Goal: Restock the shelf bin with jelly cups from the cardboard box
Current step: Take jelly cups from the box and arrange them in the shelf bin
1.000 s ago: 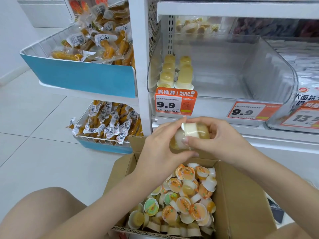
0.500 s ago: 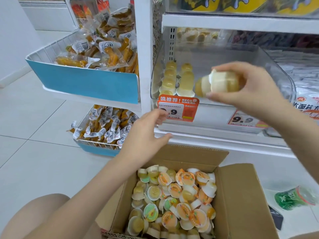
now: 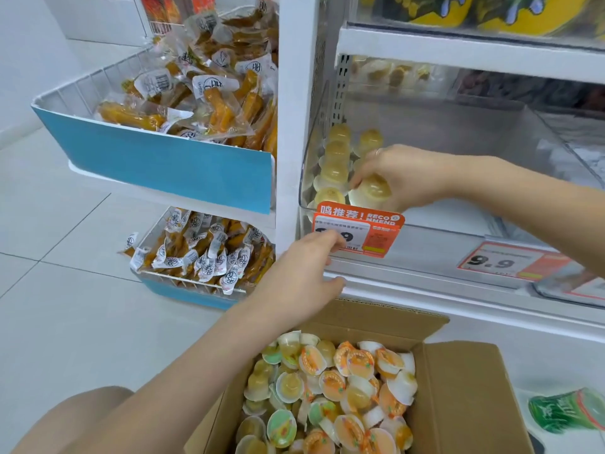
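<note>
Now R hand (image 3: pixel 404 178), which 0.5 s ago held jelly cup (image 3: pixel 373 190) above the rim, pinches it upside-down inside shelf bin (image 3: pixel 491 231) beside front row; L hand (image 3: pixel 302 283) loosely spread, empty over cardboard box (image 3: pixel 465 388) — placement nearly done.

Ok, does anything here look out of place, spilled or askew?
Yes: a green packet lies on the floor right of the cardboard box, away from any shelf. A few snack packets also hang over the left edge of the lower wire basket. The jelly cups are jumbled but contained.
</note>
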Demonstrator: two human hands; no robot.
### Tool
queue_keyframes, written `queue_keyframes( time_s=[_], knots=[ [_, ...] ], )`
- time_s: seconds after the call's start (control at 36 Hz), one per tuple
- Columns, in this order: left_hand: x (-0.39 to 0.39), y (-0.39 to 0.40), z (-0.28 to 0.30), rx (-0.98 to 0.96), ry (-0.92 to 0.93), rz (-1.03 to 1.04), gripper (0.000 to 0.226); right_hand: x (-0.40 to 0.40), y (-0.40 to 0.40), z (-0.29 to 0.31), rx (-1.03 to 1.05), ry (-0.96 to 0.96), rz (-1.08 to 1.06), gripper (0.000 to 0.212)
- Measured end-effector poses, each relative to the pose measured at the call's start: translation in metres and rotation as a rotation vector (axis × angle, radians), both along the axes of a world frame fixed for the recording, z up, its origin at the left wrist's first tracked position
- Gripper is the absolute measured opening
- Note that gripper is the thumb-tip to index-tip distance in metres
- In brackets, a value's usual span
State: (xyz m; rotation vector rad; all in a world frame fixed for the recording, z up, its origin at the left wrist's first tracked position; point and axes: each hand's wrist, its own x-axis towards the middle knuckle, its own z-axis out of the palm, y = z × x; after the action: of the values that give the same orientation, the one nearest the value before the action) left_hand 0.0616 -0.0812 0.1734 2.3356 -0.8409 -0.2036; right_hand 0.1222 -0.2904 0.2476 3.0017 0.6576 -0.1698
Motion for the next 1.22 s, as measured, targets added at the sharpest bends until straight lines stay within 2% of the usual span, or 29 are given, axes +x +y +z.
queue_keyframes(
  time_s=[0.22, 0.33, 0.53, 0.69, 0.78, 0.83, 0.94, 1.0, 1.03, 1.08, 1.17, 1.22],
  knots=[
    [0.002, -0.009, 0.0, -0.014, -0.019, -0.012, 0.042, 0.005, -0.001, -0.013, -0.049, 0.063, 0.041, 0.05],
    [0.0, -0.011, -0.001, -0.016, -0.021, -0.016, 0.043, 0.006, -0.004, -0.025, 0.002, 0.084, 0.03, 0.029],
    [0.0, -0.012, -0.003, -0.027, -0.021, -0.009, 0.043, 0.012, -0.009, -0.041, 0.034, 0.082, 0.008, 0.026],
    [-0.002, -0.009, -0.005, -0.029, -0.026, -0.016, 0.043, -0.001, -0.009, -0.028, 0.109, 0.138, -0.059, 0.031],
    [-0.005, -0.004, -0.008, -0.015, -0.014, -0.023, 0.04, -0.02, -0.014, -0.002, 0.077, 0.147, -0.122, 0.055],
    [-0.01, -0.001, -0.013, -0.008, 0.013, -0.026, 0.037, -0.037, -0.023, 0.011, 0.173, 0.046, -0.17, 0.054],
    [-0.021, 0.003, -0.033, 0.035, 0.095, -0.028, 0.028, -0.092, -0.031, 0.016, 0.496, -0.312, -0.176, 0.03],
    [-0.028, 0.005, -0.051, 0.07, 0.156, -0.029, 0.025, -0.125, -0.023, 0.005, 0.607, -0.392, -0.175, 0.023],
    [-0.031, 0.006, -0.062, 0.09, 0.193, -0.027, 0.025, -0.14, -0.018, -0.008, 0.643, -0.37, -0.17, 0.021],
    [-0.039, 0.011, -0.09, 0.145, 0.247, -0.02, 0.024, -0.164, -0.008, -0.048, 0.66, -0.179, -0.161, 0.024],
    [-0.051, 0.027, -0.145, 0.339, 0.326, -0.001, 0.027, -0.187, 0.009, -0.128, 0.431, 0.271, -0.161, 0.03],
    [-0.057, 0.043, -0.184, 0.505, 0.366, 0.002, 0.031, -0.198, 0.016, -0.186, 0.294, 0.48, -0.22, 0.037]
  ],
)
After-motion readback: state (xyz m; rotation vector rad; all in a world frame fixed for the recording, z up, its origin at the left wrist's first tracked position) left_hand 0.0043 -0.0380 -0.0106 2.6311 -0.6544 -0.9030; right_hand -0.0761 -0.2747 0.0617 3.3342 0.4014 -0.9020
